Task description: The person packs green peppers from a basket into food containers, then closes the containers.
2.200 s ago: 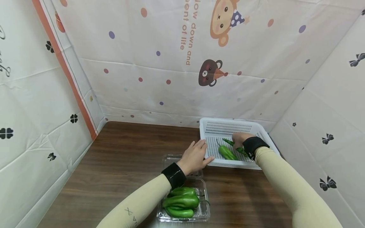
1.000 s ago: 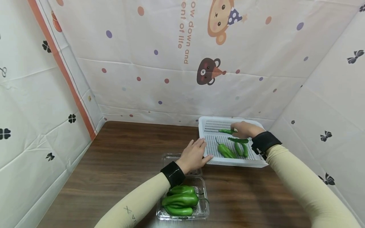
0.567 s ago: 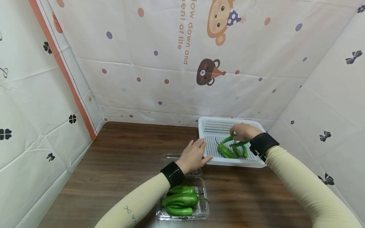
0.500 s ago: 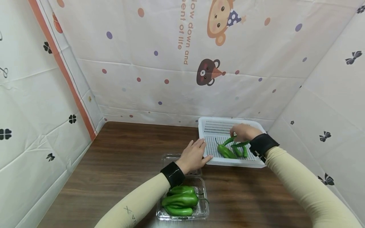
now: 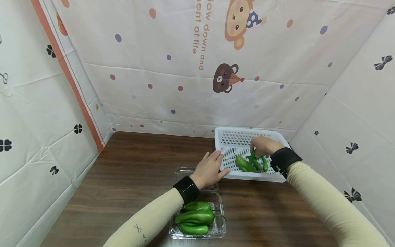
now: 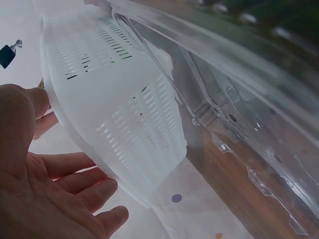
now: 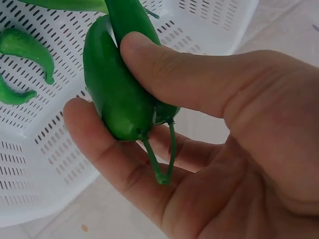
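My right hand point(image 5: 263, 145) pinches a pair of green peppers point(image 7: 114, 94) between thumb and fingers, over the white perforated basket point(image 5: 237, 176). Their thin stems meet at one point in the right wrist view. Below them in the basket lie a plumper green pepper point(image 5: 240, 163) and curved smaller peppers point(image 7: 27, 47). My left hand point(image 5: 207, 171) touches the basket's left rim with its fingers extended and spread; the left wrist view shows this hand point(image 6: 45, 194) beside the basket's outer wall point(image 6: 94, 109).
A clear plastic tray point(image 5: 223, 209) holds several green peppers point(image 5: 195, 216) near the front of the brown wooden table point(image 5: 129, 178). Behind it, partly under the left hand, is another clear plastic piece point(image 5: 182, 172). Patterned sheets point(image 5: 139, 92) enclose the back and sides.
The right hand has lifted peppers at the back of the basket and turned them, so they now hang toward the front, over the plump pepper. The left hand has stayed on the rim.
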Tool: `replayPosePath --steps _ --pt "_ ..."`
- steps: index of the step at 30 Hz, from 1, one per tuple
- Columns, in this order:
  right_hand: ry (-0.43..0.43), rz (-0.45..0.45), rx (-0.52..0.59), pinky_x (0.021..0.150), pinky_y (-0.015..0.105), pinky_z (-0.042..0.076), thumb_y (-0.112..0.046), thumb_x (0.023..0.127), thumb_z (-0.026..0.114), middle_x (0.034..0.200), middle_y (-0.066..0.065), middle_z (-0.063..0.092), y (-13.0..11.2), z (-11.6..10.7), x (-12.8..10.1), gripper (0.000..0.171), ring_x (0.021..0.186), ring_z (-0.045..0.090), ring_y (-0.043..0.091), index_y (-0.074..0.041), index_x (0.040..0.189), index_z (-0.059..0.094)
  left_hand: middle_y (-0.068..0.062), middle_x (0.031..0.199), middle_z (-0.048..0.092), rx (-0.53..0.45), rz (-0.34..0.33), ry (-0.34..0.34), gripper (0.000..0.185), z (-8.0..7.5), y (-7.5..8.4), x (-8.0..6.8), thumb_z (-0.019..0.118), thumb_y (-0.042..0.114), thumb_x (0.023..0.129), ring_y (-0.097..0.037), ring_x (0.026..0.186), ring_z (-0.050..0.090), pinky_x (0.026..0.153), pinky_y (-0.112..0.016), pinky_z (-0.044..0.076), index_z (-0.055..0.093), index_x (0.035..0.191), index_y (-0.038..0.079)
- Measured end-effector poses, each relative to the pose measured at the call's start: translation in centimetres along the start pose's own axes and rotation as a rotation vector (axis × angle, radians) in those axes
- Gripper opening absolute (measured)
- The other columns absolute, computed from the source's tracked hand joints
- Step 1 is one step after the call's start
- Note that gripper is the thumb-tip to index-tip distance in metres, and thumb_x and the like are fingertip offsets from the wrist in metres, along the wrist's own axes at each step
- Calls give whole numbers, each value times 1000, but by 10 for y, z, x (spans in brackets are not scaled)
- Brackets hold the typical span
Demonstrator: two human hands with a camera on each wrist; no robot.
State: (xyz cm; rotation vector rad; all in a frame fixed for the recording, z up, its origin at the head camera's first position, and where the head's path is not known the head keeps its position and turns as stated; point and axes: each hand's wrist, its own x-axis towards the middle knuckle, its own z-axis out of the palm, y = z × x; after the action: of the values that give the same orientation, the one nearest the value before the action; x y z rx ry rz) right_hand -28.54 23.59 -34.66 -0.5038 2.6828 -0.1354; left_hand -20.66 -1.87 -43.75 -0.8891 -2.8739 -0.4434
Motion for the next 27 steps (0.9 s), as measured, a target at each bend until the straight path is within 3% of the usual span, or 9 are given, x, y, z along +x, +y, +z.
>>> replayPosePath --steps 6,11,14,19,27 --pt "25 -42 -3 49 32 55 11 87 73 98 18 72 -4 -2 -1 20 53 58 15 0 103 78 -14 160 42 -8 -8 -3 71 0 -1 0 51 55 104 -25 149 38 123 -49 29 50 150 0" --pt "119 -139 -32 70 42 61 7 85 78 102 18 75 -8 -3 -6 20 81 71 28 2 104 79 -15 160 41 -36 4 8 71 0 -1 -1 51 54 105 -26 149 37 123 -50 29 49 151 0" --pt "200 -202 -17 83 48 60 6 85 78 101 16 76 -10 -2 -11 20 96 72 34 2 105 79 -17 160 40 -62 19 18 73 1 -3 -1 52 53 105 -27 150 36 123 -50 27 44 153 -1" --pt "311 -261 44 78 47 60 5 87 77 98 13 77 -16 4 -16 18 89 73 29 -1 104 80 -17 160 40 -91 46 53 76 2 -5 -1 53 52 104 -26 150 36 123 -50 27 38 156 -2" --pt "421 -245 73 79 44 62 5 88 76 107 16 76 -30 17 -22 28 89 74 26 1 116 76 -18 161 39 -103 86 123 79 -1 -7 -4 56 51 103 -26 151 34 123 -49 27 35 157 -3"
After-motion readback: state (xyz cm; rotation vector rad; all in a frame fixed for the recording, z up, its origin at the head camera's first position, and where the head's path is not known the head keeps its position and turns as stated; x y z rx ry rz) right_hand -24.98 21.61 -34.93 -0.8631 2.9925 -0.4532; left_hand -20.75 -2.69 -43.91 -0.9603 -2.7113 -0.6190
